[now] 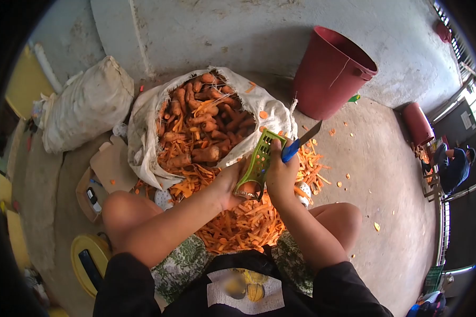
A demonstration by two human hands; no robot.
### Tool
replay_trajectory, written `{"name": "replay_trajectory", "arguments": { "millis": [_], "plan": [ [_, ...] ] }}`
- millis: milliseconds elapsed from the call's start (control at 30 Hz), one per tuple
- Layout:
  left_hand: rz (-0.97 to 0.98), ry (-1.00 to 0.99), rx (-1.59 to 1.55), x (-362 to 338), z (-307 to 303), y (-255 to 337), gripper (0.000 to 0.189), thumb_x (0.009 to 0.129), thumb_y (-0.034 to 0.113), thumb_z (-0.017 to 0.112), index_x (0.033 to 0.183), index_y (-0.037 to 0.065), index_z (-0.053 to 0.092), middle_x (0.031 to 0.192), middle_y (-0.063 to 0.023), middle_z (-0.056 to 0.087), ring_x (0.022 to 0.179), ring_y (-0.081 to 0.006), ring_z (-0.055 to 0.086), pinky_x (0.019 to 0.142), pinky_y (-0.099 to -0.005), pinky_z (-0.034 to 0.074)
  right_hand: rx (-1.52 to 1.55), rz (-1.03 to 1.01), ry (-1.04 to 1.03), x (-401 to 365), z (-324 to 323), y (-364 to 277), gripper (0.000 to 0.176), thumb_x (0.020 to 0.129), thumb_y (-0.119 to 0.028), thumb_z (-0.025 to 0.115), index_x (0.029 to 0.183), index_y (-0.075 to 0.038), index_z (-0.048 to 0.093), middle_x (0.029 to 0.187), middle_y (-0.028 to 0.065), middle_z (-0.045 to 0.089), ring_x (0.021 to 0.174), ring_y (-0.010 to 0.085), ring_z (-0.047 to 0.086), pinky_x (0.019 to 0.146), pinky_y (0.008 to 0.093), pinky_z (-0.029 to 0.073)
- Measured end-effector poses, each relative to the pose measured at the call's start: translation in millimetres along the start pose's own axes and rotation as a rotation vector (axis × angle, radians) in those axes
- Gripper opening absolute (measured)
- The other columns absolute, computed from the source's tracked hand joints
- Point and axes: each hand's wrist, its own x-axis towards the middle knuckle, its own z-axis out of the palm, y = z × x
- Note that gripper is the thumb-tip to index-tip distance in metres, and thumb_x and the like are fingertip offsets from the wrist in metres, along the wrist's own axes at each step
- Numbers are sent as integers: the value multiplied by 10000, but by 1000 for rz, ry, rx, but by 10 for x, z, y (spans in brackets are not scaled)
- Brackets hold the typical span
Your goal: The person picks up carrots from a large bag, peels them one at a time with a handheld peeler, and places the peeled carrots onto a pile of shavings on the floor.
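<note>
A green perforated peeler (260,162) is between my two hands, above a heap of carrot peelings (243,227). My left hand (230,185) is wrapped round a carrot (248,187) at the peeler's lower end. My right hand (281,171) is closed round the peeler's side and also holds a knife (305,140) with a blue handle, its blade pointing up and right. Beyond my hands, an open white sack (143,134) holds many carrots (206,127) and some peelings.
A tall red bin (328,74) stands by the wall, with a full white sack (90,105) at the left. An opened cardboard box (84,193) and a yellow container with a phone (91,267) lie left. A person (455,169) sits far right near another red bin (418,124).
</note>
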Motion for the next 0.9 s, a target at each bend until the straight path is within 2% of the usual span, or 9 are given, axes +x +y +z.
{"name": "replay_trajectory", "arguments": {
  "millis": [233,333,433,467,533,633,667,833,900],
  "plan": [
    [-45,-30,-34,43,-97,-73,298,912,272,331,1048,59,490,942,-65,579,816,-171,576,709,-318,485,-231,-106,77,-42,18,-17,217,884,-190,444,774,-6,476,595,28,450,529,90,388,492,265,344],
    [-88,3,169,53,-88,-36,316,914,286,318,1047,56,488,910,-60,574,785,-164,578,679,-308,491,-341,-122,99,117,-41,85,218,882,-187,442,770,-3,474,585,45,449,526,100,392,490,280,342],
    [-168,-29,335,6,-71,-62,347,913,333,322,1043,59,490,872,-56,564,743,-151,577,643,-295,498,-286,11,345,520,-246,249,237,879,-198,440,764,3,487,563,69,457,490,154,399,478,319,345],
    [-202,29,338,-127,119,-66,357,910,353,327,1048,64,487,858,-57,559,725,-148,575,630,-288,498,-325,-143,516,795,-436,600,247,878,-207,449,751,3,484,554,65,450,459,146,386,448,314,334],
    [-226,64,335,-202,192,-58,386,898,397,357,1074,76,477,868,-71,560,724,-149,573,623,-298,498,-155,-22,589,929,-611,405,240,882,-192,446,720,-15,455,551,9,429,460,87,381,433,278,315],
    [-154,5,232,-150,91,53,389,894,397,374,1102,81,465,909,-76,561,744,-153,574,630,-309,497,158,-43,468,905,-582,268,225,885,-181,440,718,-31,446,555,-13,422,465,72,376,432,259,304],
    [-118,135,169,-157,122,37,395,892,394,379,1127,85,455,955,-74,557,763,-164,576,627,-321,495,155,-34,446,836,-516,234,234,886,-191,441,710,-38,440,553,-18,421,469,64,374,429,246,294],
    [-85,52,161,2,-172,44,353,902,363,363,1094,88,472,973,-60,560,779,-178,584,630,-311,495,98,50,169,349,-139,-54,209,877,-202,464,771,-25,493,561,-19,432,478,55,384,438,218,307],
    [-80,10,144,45,-269,43,342,904,357,359,1073,88,486,960,-54,568,785,-179,586,635,-309,497,-7,-50,110,235,-30,-67,218,882,-207,455,811,-7,506,580,-12,452,500,64,406,451,229,329]
  ]
}}
